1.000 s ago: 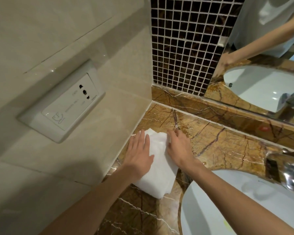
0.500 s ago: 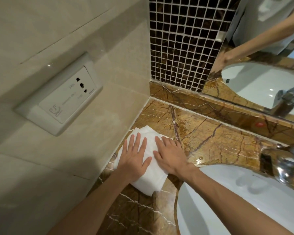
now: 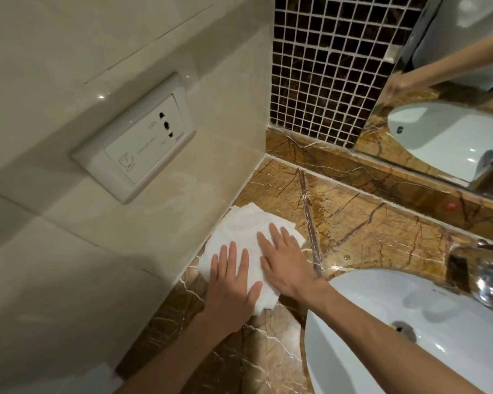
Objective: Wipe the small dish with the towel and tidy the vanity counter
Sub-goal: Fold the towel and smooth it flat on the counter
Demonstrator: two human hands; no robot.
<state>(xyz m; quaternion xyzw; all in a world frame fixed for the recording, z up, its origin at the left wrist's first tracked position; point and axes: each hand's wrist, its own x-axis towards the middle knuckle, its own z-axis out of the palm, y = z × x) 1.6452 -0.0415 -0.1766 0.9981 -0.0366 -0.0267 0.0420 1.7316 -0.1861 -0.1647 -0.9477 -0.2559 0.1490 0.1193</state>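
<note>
Both hands lie flat with fingers spread on the white towel (image 3: 241,237), my left hand (image 3: 234,282) nearer the beige tiled wall (image 3: 154,237), my right hand (image 3: 285,260) beside it. I see no small dish. Pressing unevenly could bunch the folded cloth or slide it over the wet-looking marble tabletop (image 3: 367,223) into the white basin (image 3: 410,322); a shaver socket (image 3: 137,146) sits close above

On the wall at the left of the frame, the white socket plate (image 3: 138,149) bears a small shaver pictogram at its lower left corner. Faint grey lettering runs across its face beside the pin holes, and a tiny maker's mark sits at its right edge; all too small to read.
</note>
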